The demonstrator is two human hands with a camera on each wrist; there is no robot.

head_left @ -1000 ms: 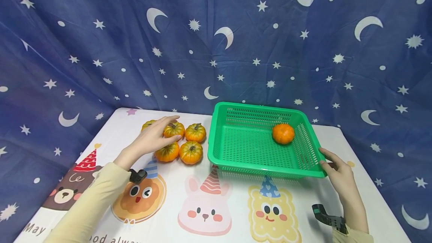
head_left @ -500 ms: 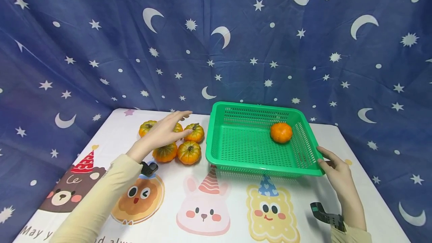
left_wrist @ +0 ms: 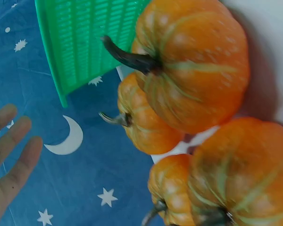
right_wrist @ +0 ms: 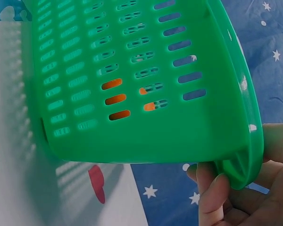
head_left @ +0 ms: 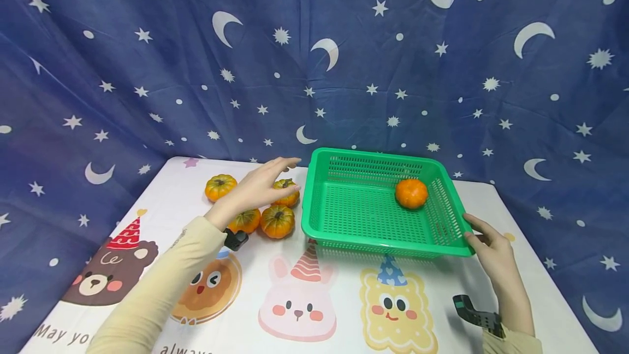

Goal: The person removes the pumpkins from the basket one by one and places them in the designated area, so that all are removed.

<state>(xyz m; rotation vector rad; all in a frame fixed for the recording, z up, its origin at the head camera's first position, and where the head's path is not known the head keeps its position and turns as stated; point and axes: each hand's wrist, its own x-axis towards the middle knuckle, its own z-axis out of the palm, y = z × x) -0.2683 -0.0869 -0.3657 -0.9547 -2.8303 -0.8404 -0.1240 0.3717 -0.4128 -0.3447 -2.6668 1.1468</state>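
Observation:
My left hand (head_left: pixel 257 187) is above the cluster of small orange pumpkins, fingers spread and thumb apart, holding nothing. It partly hides a back pumpkin (head_left: pixel 290 199). In front sits another pumpkin (head_left: pixel 277 223), and one (head_left: pixel 220 187) is at the far left. In the left wrist view the fingers (left_wrist: pixel 19 162) are straight and apart from a large near pumpkin (left_wrist: pixel 193 61) with a dark curved stem. My right hand (head_left: pixel 495 253) grips the green plastic basket (head_left: pixel 363 212) by its right rim, fingers curled under the edge (right_wrist: pixel 247 132). One orange pumpkin (head_left: pixel 411 194) is inside the basket, toward its right end.
The table has a white cloth (head_left: pixel 236 310) printed with cartoon characters. A dark blue curtain (head_left: pixel 344 102) with moons and stars hangs right behind the table. The basket's left wall stands just right of the pumpkin cluster.
My left hand has moved to the right across the pumpkins, uncovering the far-left one and covering more of the back ones. My right hand keeps its grip on the basket, which stays in place.

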